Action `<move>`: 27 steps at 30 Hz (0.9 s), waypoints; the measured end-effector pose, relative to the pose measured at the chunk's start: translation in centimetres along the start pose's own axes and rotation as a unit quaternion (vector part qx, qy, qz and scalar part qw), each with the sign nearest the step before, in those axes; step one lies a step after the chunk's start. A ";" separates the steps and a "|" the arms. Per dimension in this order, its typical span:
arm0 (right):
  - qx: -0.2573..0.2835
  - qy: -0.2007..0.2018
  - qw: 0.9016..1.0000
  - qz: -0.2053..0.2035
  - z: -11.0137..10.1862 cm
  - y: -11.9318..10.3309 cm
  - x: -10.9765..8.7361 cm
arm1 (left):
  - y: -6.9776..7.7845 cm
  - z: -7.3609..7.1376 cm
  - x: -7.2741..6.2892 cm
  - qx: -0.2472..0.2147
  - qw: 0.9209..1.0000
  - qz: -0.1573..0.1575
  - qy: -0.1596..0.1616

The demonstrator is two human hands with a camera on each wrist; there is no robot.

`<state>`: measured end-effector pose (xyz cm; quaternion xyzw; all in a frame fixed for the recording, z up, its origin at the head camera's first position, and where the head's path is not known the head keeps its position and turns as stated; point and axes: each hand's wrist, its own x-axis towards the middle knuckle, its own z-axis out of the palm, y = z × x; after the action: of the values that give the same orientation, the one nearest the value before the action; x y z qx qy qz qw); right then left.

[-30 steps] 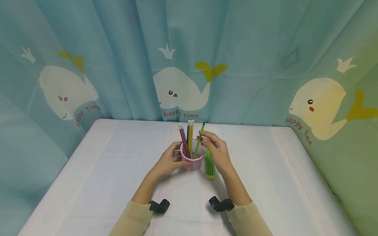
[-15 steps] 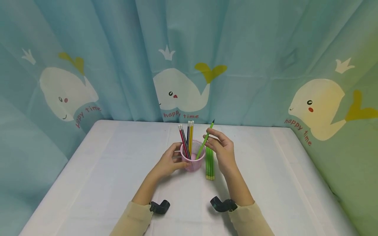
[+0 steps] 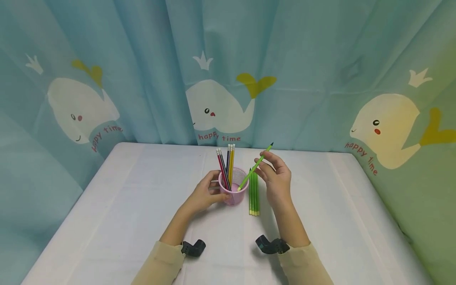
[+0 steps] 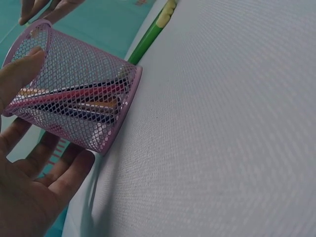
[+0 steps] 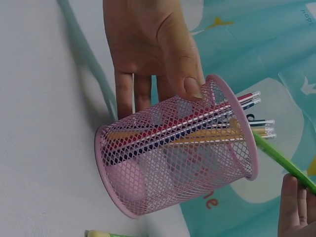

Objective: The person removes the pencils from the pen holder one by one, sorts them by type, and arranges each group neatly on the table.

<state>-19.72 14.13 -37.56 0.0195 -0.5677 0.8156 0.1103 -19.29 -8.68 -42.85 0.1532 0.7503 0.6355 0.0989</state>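
Right hand (image 3: 279, 180): fingers pinched on the green pencil (image 3: 249, 175), dark tip up, its lower end at the mouth of the pink cup (image 3: 235, 200), just left of those fingers; left hand (image 3: 201, 194) has its fingers curled round the cup. I'd judge a light pinch and a steeper slant best, so the shaft clears the rim and the standing pencils (image 3: 231, 162), left hand steadying the cup. White cloth-like worktop (image 3: 142, 217), a green row (image 3: 254, 196) lying just below the right fingers; beyond both hands, a blue-green whale-print curtain (image 3: 303, 59).
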 end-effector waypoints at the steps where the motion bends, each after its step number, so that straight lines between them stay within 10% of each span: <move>1: 0.002 0.003 1.000 0.002 0.0 0.0 0.0 | 0.0 0.0 0.0 0.002 1.000 -0.001 0.000; 27: 0.026 0.032 0.998 0.056 -0.3 -0.7 0.3 | 0.0 0.1 -0.1 0.004 1.000 -0.004 0.002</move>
<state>-19.80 14.70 -36.98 -0.0355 -0.5426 0.8352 0.0826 -19.17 -8.56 -42.84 0.1494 0.7535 0.6326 0.0991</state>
